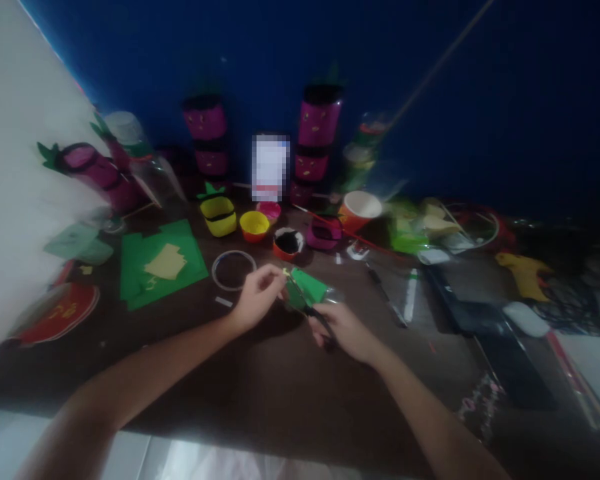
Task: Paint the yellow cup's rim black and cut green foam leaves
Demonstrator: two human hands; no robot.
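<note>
My right hand (337, 327) is wrapped round the handles of dark scissors (303, 300), whose blades point up and left. My left hand (263, 293) is pinched on a small yellowish piece (286, 272) near the blade tips. A green piece (307, 285) lies just behind the scissors, beside something clear. Behind my hands stands a small cup with a dark inside (289, 242). To the left are a clear ring (233, 270) and green sheets (195, 257) with pale yellow paper (166, 262) on top.
Yellow (219, 217), orange-yellow (255, 227) and magenta (324, 233) containers stand at the back, before tall magenta ones (320, 123) and a blurred screen (270, 167). On the right lie a pen (386, 293), a white marker (411, 295) and a yellow glue gun (525, 275).
</note>
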